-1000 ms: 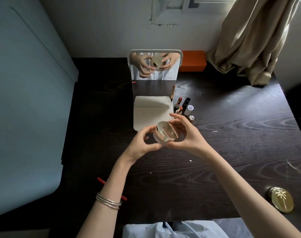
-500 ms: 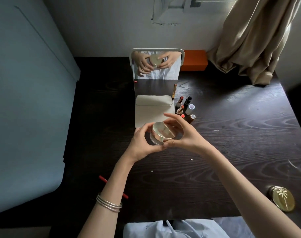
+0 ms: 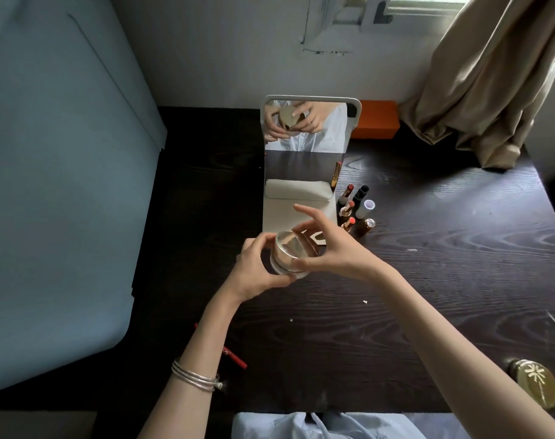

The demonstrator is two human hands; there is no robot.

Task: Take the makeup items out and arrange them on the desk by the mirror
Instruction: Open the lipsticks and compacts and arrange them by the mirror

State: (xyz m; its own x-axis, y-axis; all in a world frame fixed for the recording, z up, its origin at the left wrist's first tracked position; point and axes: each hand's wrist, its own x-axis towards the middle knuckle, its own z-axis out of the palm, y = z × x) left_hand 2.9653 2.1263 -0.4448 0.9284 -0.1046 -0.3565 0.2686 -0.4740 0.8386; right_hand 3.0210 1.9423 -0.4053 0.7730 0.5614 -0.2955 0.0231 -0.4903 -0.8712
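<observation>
Gold compact half hidden between both hands, base obscured.

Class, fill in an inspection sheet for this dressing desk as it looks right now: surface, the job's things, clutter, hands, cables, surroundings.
Surface: dark wood-grain desk, a few pale specks on it.
Job's things: round metallic jar held above the desk; lipsticks and small tubes standing right of the folding mirror; gold round compact at the near right edge.
Clutter: red pencil partly under the left forearm; orange box behind the mirror.
Hands: left hand grips the jar's side; right hand pinches the jar, index finger raised.
Cables: nothing seen.
Surroundings: blue panel on the left, beige curtain at the back right, white wall.
</observation>
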